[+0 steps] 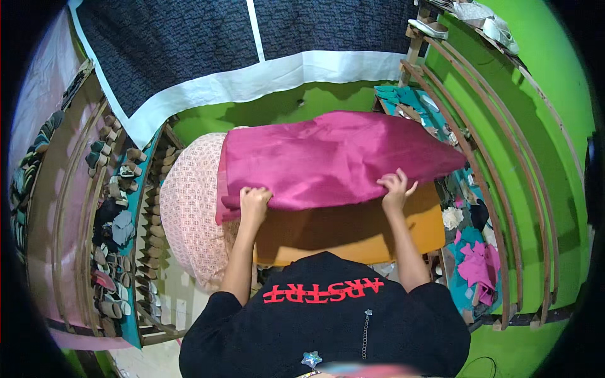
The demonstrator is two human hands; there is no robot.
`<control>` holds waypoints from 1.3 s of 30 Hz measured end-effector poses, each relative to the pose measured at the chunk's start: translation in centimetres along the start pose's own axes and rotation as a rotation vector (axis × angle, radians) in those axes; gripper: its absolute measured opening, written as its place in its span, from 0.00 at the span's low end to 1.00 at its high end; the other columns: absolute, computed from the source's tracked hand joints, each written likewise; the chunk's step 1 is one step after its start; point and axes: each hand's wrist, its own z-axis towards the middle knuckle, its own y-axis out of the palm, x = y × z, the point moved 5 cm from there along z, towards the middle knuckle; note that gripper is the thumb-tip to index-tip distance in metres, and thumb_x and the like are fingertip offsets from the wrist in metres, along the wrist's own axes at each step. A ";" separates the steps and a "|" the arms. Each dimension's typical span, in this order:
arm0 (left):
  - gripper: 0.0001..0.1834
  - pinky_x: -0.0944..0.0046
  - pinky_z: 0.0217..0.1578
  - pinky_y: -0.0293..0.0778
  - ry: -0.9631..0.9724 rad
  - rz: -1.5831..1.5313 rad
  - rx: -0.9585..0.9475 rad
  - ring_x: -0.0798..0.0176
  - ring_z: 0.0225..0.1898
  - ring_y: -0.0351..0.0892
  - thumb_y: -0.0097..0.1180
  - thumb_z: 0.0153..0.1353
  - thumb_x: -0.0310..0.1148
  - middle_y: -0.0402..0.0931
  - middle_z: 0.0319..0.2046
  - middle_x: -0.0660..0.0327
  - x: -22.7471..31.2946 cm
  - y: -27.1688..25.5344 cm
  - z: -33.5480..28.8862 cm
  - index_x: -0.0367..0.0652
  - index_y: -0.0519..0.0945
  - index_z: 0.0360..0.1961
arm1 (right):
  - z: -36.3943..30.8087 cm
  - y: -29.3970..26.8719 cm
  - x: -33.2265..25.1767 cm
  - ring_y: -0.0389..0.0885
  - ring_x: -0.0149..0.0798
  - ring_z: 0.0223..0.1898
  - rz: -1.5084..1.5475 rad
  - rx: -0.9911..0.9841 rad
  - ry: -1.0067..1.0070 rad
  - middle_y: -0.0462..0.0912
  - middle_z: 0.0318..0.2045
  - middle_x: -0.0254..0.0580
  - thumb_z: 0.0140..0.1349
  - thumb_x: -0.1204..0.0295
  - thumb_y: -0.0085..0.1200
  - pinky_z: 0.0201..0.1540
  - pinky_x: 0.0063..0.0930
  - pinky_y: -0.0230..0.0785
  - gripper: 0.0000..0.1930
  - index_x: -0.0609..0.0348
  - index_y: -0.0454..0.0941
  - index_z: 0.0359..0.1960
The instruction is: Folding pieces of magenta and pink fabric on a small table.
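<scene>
A shiny magenta cloth (pixel 328 160) is spread from left to right in front of me, over the far part of an orange-yellow board (pixel 328 236). My left hand (pixel 255 198) is closed on the cloth's near edge, toward its left end. Farther right, my right hand (pixel 396 188) pinches the same edge, its outer finger sticking out to the side. Between my hands the near edge hangs slightly above the board and casts a shadow on it. At the left end the cloth overlaps a pale pink patterned fabric (pixel 192 201), which drapes down off the board's side.
Wooden racks with several shoes (pixel 110 296) stand on the left. On the right, curved-looking wooden rails (pixel 498 157) run beside a shelf with a bright pink cloth (pixel 479 268) and a white flower-like piece (pixel 452 218). A dark curtain with white borders (pixel 246 79) hangs beyond the board.
</scene>
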 end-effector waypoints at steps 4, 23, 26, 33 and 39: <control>0.17 0.51 0.48 0.58 -0.200 -0.023 -0.234 0.61 0.38 0.72 0.56 0.36 0.24 0.74 0.33 0.64 -0.2 4.6 -9.0 0.49 0.79 0.32 | -7.3 2.8 0.5 0.69 0.35 0.49 -0.077 -0.071 -0.044 0.76 0.30 0.25 0.50 0.75 0.47 0.59 0.66 0.23 0.08 0.45 0.79 0.24; 0.36 0.34 0.58 0.38 -0.331 -0.112 -0.392 0.59 0.61 0.54 0.56 0.38 0.23 0.62 0.56 0.73 0.5 1.2 -22.8 0.60 0.68 0.53 | -22.3 -1.0 -2.8 0.74 0.34 0.35 -0.126 -0.325 -0.148 0.73 0.26 0.30 0.45 0.78 0.49 0.60 0.62 0.35 0.10 0.49 0.80 0.28; 0.31 0.34 0.58 0.38 -0.297 -0.148 -0.492 0.61 0.61 0.56 0.55 0.41 0.26 0.64 0.55 0.73 -0.4 0.7 -21.6 0.59 0.70 0.51 | -22.1 -1.8 -2.2 0.72 0.36 0.38 -0.076 -0.407 -0.198 0.73 0.29 0.31 0.44 0.77 0.52 0.59 0.61 0.38 0.12 0.47 0.81 0.32; 0.20 0.43 0.61 0.40 -0.361 -0.320 -0.468 0.60 0.56 0.63 0.48 0.41 0.25 0.75 0.44 0.67 -4.1 -1.3 -17.4 0.53 0.80 0.38 | -20.3 -3.6 4.2 0.69 0.41 0.42 -0.006 -0.432 -0.153 0.72 0.37 0.35 0.35 0.75 0.59 0.55 0.45 0.54 0.21 0.45 0.79 0.38; 0.13 0.37 0.58 0.42 -0.358 -0.198 -0.353 0.62 0.46 0.71 0.56 0.47 0.26 0.77 0.37 0.67 -7.1 -2.6 -12.8 0.55 0.81 0.35 | -18.8 -5.3 8.3 0.69 0.43 0.45 0.021 -0.492 -0.127 0.72 0.40 0.38 0.31 0.76 0.64 0.47 0.35 0.65 0.25 0.46 0.80 0.39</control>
